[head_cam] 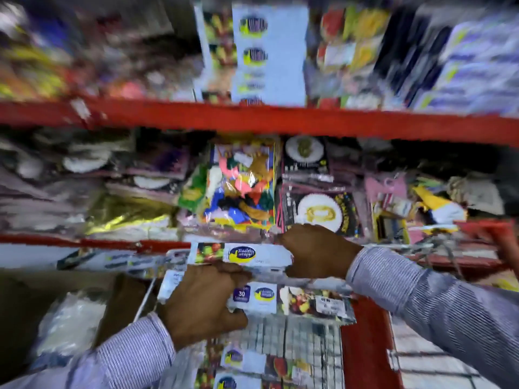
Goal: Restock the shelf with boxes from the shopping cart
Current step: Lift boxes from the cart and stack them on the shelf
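Above the wire shopping cart (309, 341), the left hand (202, 301) is reaching palm-down, fingers (238, 272) curling over the near box (266, 297), while the right hand (317, 251) is gripping the far box (244, 254) end, wrist bent.

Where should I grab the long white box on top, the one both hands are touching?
Grab the top box at its two short ends, one hand from each side. It lies flat and long across the cart, so one hand in the middle would probably let it tip. The left hand and right hand already sit near its ends, though blur hides the exact grip.
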